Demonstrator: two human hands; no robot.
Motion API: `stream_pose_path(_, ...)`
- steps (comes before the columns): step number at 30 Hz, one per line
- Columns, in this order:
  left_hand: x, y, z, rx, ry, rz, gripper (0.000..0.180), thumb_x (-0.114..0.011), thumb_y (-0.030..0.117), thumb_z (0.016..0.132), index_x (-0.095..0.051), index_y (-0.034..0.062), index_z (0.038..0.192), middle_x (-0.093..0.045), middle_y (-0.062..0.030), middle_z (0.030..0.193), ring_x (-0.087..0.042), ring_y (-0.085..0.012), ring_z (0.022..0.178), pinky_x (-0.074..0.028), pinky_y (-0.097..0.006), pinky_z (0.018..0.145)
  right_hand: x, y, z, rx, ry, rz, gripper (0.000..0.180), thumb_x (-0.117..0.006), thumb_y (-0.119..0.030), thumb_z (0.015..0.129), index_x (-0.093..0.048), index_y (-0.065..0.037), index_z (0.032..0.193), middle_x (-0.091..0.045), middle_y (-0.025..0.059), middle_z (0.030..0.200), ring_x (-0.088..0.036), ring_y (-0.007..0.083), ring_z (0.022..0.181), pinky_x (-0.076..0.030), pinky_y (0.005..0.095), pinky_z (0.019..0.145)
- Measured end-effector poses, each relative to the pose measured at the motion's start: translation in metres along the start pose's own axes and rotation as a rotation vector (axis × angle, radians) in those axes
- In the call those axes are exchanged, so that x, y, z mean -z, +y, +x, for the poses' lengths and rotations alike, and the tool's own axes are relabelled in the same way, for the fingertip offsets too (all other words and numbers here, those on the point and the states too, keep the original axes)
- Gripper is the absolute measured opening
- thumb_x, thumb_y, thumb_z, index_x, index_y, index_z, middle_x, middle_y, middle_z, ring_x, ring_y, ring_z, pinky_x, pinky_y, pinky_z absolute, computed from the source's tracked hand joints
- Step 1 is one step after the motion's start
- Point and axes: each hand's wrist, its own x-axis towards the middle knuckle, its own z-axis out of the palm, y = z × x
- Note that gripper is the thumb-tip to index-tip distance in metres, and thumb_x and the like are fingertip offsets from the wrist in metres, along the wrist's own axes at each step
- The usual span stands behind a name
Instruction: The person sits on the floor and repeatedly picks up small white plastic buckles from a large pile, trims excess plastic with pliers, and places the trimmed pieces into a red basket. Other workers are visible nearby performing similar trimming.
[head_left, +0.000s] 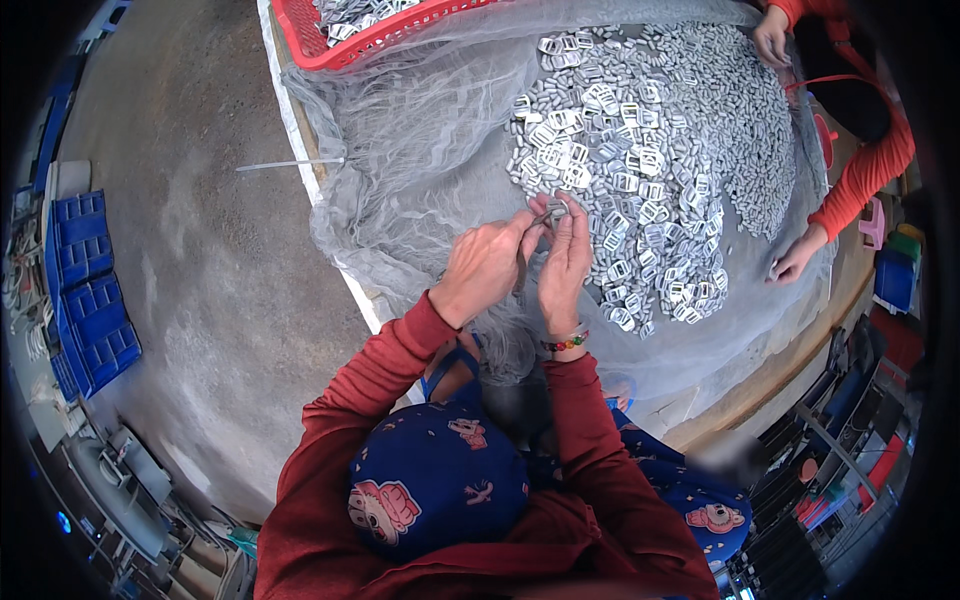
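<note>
Close together at the near left side of a heap of metal buckles, the person's two hands meet fingertip to fingertip. The left hand is closed around a thin dark tool, its kind too small to tell, with the tip angled up toward the right hand. The right hand has its fingers curled and pinches a small grey metal piece, touching or nearly touching that tip; a beaded bracelet circles its wrist. Ahead and to the right of the hands, the buckles give way to a spread of small grey pieces. Grey netting lies beneath everything and bunches to the left of the hands, over the table. Well ahead and left sits a red basket with more metal parts. Off to the right, a co-worker's hand hangs over the netting, while the other hand is farther ahead, beside the small pieces
</note>
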Motion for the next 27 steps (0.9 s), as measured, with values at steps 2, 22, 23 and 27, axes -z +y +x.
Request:
stream_pose_path(2, 0.003, -0.002, 0.0, 0.002, -0.059, -0.034, 0.024, -0.055, 0.019, 0.095, -0.06, 0.0043, 0.113, -0.064, -0.0198, 0.073, -0.062, -0.0401, 0.064, -0.046, -0.047, 0.056, 0.005, 0.003, 0.003, -0.116, 0.017, 0.187, 0.033, -0.034, -0.017, 0.105, -0.044, -0.002, 0.132, -0.061, 0.0176, 0.106, -0.065, 0.0216, 0.093, -0.054, 0.0317, 0.079)
stream_pose_path(22, -0.001, -0.015, 0.0, 0.044, -0.177, -0.121, 0.017, -0.054, 0.019, 0.096, -0.055, 0.0033, 0.088, -0.061, -0.0186, 0.068, -0.059, -0.0396, 0.062, -0.044, -0.046, 0.055, 0.001, -0.007, -0.006, -0.203, -0.05, -0.057, 0.03, -0.038, -0.019, 0.104, -0.056, -0.005, 0.123, -0.059, 0.0041, 0.08, -0.054, 0.0106, 0.067, -0.045, 0.0243, 0.061)
stream_pose_path(23, -0.002, -0.015, 0.0, 0.027, -0.153, -0.062, 0.017, -0.054, 0.018, 0.096, -0.055, 0.0034, 0.088, -0.061, -0.0185, 0.068, -0.06, -0.0396, 0.062, -0.044, -0.046, 0.055, 0.003, -0.002, -0.005, -0.289, -0.038, 0.011, 0.029, -0.039, -0.018, 0.104, -0.057, -0.005, 0.122, -0.058, 0.0026, 0.078, -0.052, 0.0099, 0.063, -0.044, 0.0241, 0.058)
stream_pose_path(27, -0.012, 0.002, -0.009, -0.084, -0.082, 0.311, 0.011, -0.055, 0.014, 0.094, -0.055, 0.0045, 0.088, -0.059, -0.0191, 0.066, -0.06, -0.0399, 0.063, -0.043, -0.047, 0.052, 0.007, 0.037, -0.005, -0.533, 0.131, 0.494, 0.028, -0.041, -0.017, 0.102, -0.057, -0.005, 0.121, -0.05, -0.0026, 0.068, -0.043, 0.0068, 0.053, -0.034, 0.024, 0.044)
